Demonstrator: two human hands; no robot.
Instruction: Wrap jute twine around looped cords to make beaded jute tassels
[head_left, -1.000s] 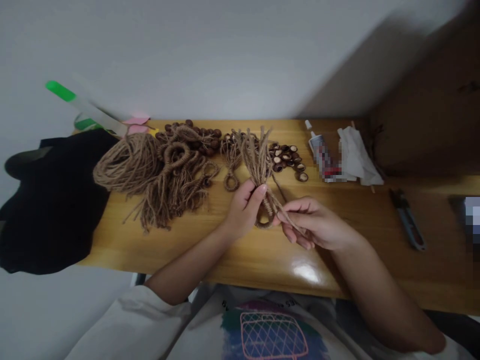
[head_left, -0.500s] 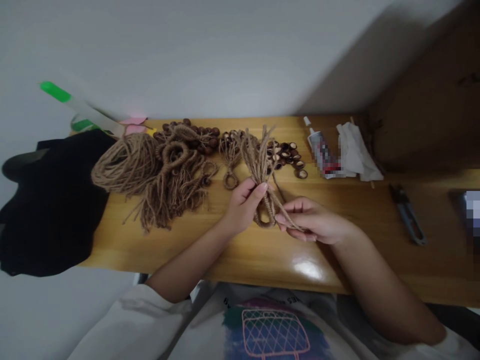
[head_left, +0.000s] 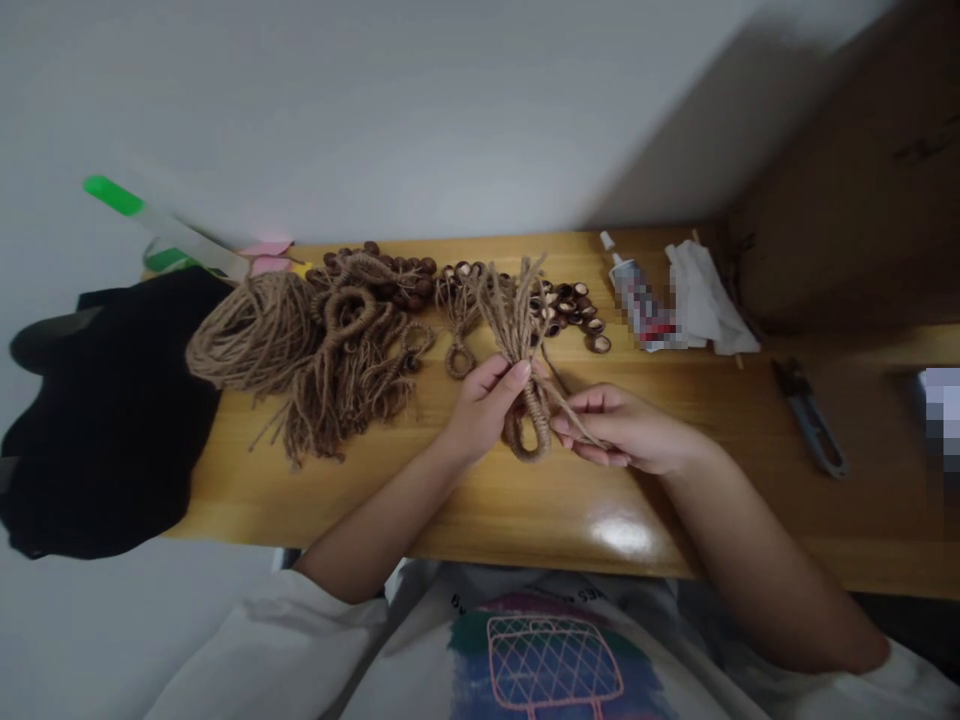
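My left hand [head_left: 487, 405] pinches a bundle of brown jute twine [head_left: 514, 305] where its strands meet, with the thumb pressed on top. Loose ends fan upward from the grip, and a wrapped loop [head_left: 534, 440] of the same twine hangs below it. To the right, my right hand [head_left: 611, 428] is closed on a twine strand [head_left: 570, 410] that runs out from the bundle. A smaller looped twine tassel [head_left: 459, 350] lies on the table just left of the bundle. Halved nut shells [head_left: 574, 305] lie behind it.
A twine ball [head_left: 251, 335], a heap of looped twine pieces [head_left: 345, 370] and whole brown nuts [head_left: 416, 280] lie left, beside black cloth [head_left: 112, 420]. Rightward are a glue tube [head_left: 637, 300], white tissue [head_left: 709, 300], thread snips [head_left: 811, 420] and a cardboard box [head_left: 855, 220].
Both hands keep their grip on the twine. My right hand has shifted slightly upward, and the loop below my left hand shows a little more fully. The view has moved slightly.
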